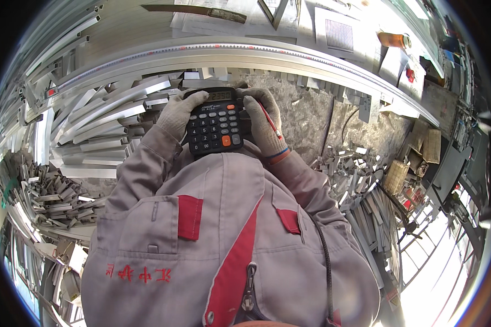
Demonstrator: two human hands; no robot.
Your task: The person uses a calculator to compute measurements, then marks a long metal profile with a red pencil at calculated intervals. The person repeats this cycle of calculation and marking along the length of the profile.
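A black desk calculator [215, 124] with dark keys and two orange ones is held in front of my chest, its display at the far end. My gloved left hand [179, 111] grips its upper left corner, the thumb lying beside the display. At the calculator's right side is my gloved right hand [263, 126], fingers bent, with a thin red pencil [269, 116] held in it and slanting across the glove. Whether the right fingers also support the calculator from beneath is hidden. Both gloves are pale knit, and grey jacket sleeves cover my forearms.
Beyond my hands a long metal rail with a measuring tape [218, 47] crosses the workbench. Papers [338, 30] and an orange-brown bottle [394, 40] lie past it. Cut metal profiles [106, 117] are stacked at left, with short offcuts [65, 199] nearer. More offcuts [349, 166] lie at right.
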